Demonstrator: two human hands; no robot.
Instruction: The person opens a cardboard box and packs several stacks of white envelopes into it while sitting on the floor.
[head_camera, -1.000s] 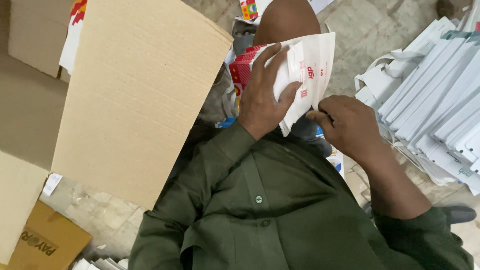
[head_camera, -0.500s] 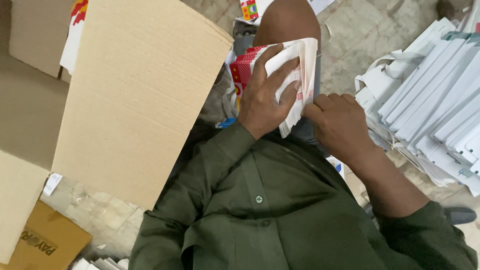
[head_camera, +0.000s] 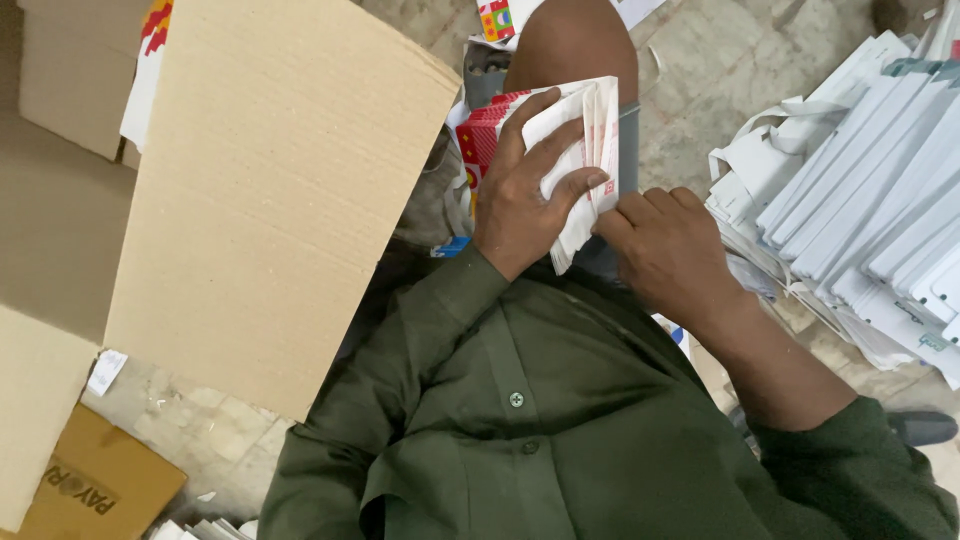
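From the head view we look down on our own lap and see our left hand (head_camera: 525, 190) wrapped around a stack of folded white paper bags (head_camera: 585, 150), fingers spread across its front and thumb behind, so the stack stands on edge above our knee (head_camera: 570, 45). Our right hand (head_camera: 665, 245) meets the stack at its lower right edge, fingers curled and pinching the outer sheets just beside the left fingertips. Behind the white sheets, touching them, sits a red printed packet (head_camera: 483, 135), partly hidden by the left hand. We wear a dark green shirt (head_camera: 520, 420) with buttons down the front. To the left a large cardboard flap (head_camera: 270, 190) leans over the floor (head_camera: 200, 430), and a smaller brown box (head_camera: 95, 490) lies at the lower left corner. To the right, well apart from the hands, a pile of flat white bags (head_camera: 860, 190) with handles rests on the floor
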